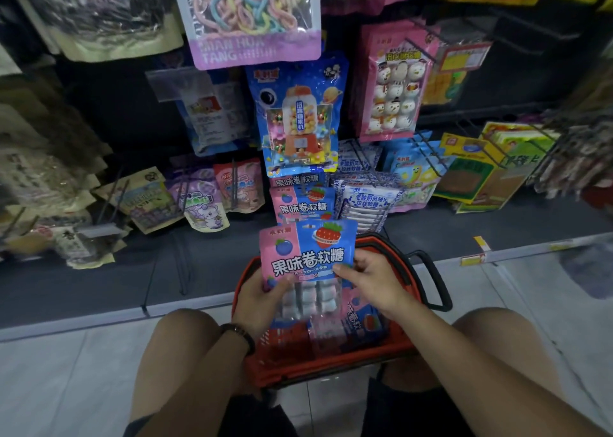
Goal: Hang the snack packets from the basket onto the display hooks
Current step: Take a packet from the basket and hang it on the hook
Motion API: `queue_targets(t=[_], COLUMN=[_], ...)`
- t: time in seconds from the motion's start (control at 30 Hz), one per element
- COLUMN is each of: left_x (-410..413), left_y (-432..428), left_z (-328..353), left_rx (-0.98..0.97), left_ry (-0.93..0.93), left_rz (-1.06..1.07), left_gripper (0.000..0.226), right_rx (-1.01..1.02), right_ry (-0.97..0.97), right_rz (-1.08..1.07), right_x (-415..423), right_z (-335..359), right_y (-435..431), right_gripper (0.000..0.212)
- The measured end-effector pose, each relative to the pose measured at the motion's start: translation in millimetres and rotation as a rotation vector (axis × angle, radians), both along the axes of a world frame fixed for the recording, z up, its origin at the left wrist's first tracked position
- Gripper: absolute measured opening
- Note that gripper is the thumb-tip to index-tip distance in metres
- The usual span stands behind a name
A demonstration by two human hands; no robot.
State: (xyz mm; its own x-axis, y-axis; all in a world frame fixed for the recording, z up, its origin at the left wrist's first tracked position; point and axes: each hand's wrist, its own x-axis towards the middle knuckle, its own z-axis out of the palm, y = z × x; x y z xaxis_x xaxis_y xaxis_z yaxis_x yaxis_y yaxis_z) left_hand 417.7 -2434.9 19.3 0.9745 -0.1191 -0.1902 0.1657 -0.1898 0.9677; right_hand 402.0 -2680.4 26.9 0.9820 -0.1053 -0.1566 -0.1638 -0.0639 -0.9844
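I hold a pink-and-blue snack packet (306, 254) upright above the red basket (331, 363). My left hand (262, 299) grips its lower left corner and my right hand (368, 279) pinches its right edge. More packets of the same kind (361, 317) lie in the basket under my hands. Directly behind the held packet, matching packets (303, 204) hang in a row on a low display hook. The hook itself is hidden by them.
Other snack bags hang on the dark rack: a blue gumball packet (298, 114), a pink snowman packet (393, 84), white-and-blue packets (363, 201). Bare wire hooks (428, 43) stick out at upper right. The basket's black handle (431, 280) lies to the right. My knees flank the basket.
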Motion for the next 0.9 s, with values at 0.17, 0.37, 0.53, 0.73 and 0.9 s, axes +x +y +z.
queue_targets(t=[0.17, 0.37, 0.53, 0.73, 0.9], left_x=[30.9, 65.7, 95.2, 124.1, 151.9], left_y=[-1.3, -17.6, -24.4, -28.0, -35.6], left_z=[5.2, 9.3, 1.2, -12.3, -19.3], left_rx=[0.182, 0.388, 0.172, -0.034, -0.074], left_ry=[-0.057, -0.217, -0.156, 0.004, 0.162], left_rz=[0.015, 0.152, 0.123, 0.086, 0.115], left_gripper=[0.028, 0.011, 0.017, 0.014, 0.022], right_rx=[-0.192, -0.096, -0.078, -0.043, 0.069], right_ry=[-0.017, -0.078, -0.093, -0.003, 0.106], right_rz=[-0.033, -0.033, -0.014, -0.053, -0.074], right_x=[17.6, 54.2, 84.2, 116.8, 145.3], right_z=[0.3, 15.6, 8.9, -13.6, -26.6], right_y=[-9.9, -10.7, -13.7, -16.0, -10.8], right_gripper=[0.005, 0.013, 0.007, 0.017, 0.013])
